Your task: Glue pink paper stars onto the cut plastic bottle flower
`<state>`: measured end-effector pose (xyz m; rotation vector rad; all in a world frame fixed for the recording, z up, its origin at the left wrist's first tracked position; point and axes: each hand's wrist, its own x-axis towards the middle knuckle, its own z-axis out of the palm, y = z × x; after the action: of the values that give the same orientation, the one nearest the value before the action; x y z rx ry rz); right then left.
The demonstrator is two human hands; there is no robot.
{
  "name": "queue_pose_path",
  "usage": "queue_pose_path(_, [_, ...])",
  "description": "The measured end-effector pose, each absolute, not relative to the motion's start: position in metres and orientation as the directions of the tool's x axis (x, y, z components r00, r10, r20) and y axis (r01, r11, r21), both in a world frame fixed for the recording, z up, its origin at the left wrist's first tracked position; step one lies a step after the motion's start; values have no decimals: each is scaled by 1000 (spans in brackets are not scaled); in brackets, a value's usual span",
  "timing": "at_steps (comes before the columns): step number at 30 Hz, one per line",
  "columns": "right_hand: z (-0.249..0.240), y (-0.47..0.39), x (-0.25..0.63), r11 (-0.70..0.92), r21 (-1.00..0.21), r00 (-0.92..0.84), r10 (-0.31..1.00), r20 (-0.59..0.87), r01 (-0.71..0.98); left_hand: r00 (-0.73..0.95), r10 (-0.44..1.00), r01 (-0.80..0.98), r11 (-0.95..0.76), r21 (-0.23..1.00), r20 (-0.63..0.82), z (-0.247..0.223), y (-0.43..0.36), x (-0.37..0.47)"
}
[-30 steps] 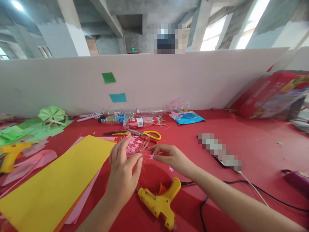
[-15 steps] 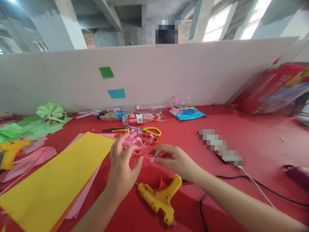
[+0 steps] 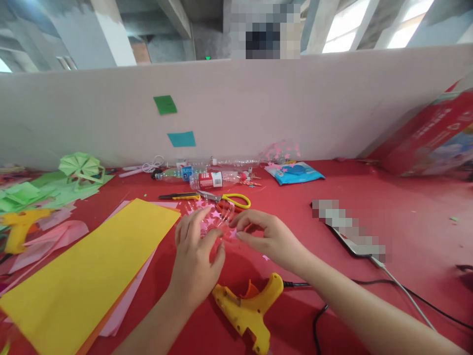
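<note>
My left hand (image 3: 197,251) is curled around a cut clear plastic bottle piece (image 3: 219,224), whose thin strips fan out and carry several pink stars (image 3: 214,215). Thumb and forefinger of my right hand (image 3: 263,232) pinch together beside it, at a pink star (image 3: 232,233) on its right side. The fingers partly cover both. A loose pink star (image 3: 266,257) lies on the table under my right hand. Just below the hands rests a yellow glue gun (image 3: 251,313). Scissors with yellow handles (image 3: 236,200) and a utility knife (image 3: 181,196) lie behind the plastic piece.
Yellow paper (image 3: 92,276) covers the left front, with green paper scraps (image 3: 44,192) and another yellow glue gun (image 3: 22,229) beyond. Plastic bottles (image 3: 210,180) and a blue packet (image 3: 295,173) line the white partition (image 3: 295,103). A phone (image 3: 354,249) and black cable (image 3: 318,320) are on the right.
The view has shifted slightly, so things on the table sit a little differently. Both hands stay at the plastic piece, with the right fingertips closer to it. A loose pink star now shows below my right hand.
</note>
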<state>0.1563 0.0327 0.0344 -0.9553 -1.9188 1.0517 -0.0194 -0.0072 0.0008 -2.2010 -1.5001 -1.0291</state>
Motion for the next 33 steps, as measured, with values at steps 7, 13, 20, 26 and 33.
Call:
queue_pose_path(7, [18, 32, 152, 278, -946, -497, 852, 164, 164, 218, 661, 909, -405, 98, 718, 7, -10, -23])
queue_pose_path(13, [17, 26, 148, 243, -966, -550, 820, 157, 86, 225, 634, 884, -452, 119, 740, 3, -11, -23])
queue_pose_path(20, [13, 23, 150, 472, -861, -520, 792, 320, 188, 186, 675, 826, -501, 259, 714, 2, -13, -24])
queue_pose_path(26, [4, 21, 154, 839, -490, -561, 530, 636, 238, 198, 672, 793, -537, 286, 714, 3, -14, -24])
queue_pose_path(33, [0, 20, 152, 835, -491, -540, 541, 645, 249, 219, 673, 797, -541, 269, 706, 1, -14, -22])
